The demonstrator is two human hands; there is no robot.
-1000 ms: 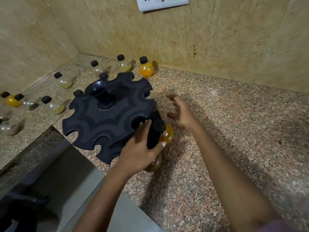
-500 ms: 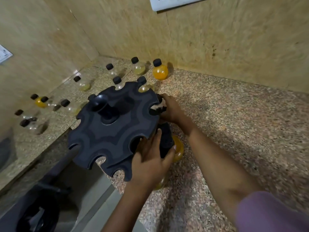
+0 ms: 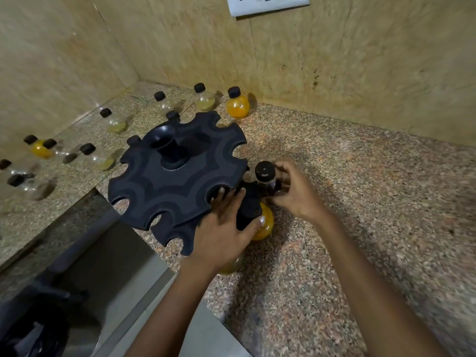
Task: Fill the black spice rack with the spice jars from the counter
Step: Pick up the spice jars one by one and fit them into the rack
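Observation:
The black spice rack [image 3: 180, 191], a round disc with notches round its rim and a centre post, stands on the granite counter. My left hand [image 3: 221, 233] lies on its near right edge, fingers on the top. Its thumb curls round the black cap of an orange-filled jar [image 3: 265, 225] that hangs at the rim. My right hand [image 3: 296, 191] grips a clear jar by its neck, its black cap [image 3: 264, 171] up, at the rack's right rim. A yellowish jar [image 3: 229, 266] shows below my left wrist.
Several black-capped jars stand on the counter behind and left of the rack, among them an orange one [image 3: 237, 105] and a pale one [image 3: 204, 100] by the wall. A sink [image 3: 103, 279] drops off at the lower left. A wall socket [image 3: 268, 5] is above.
My right hand went from open above the counter to the rack's right rim and now grips a jar there. My left hand stayed on the rack and orange jar.

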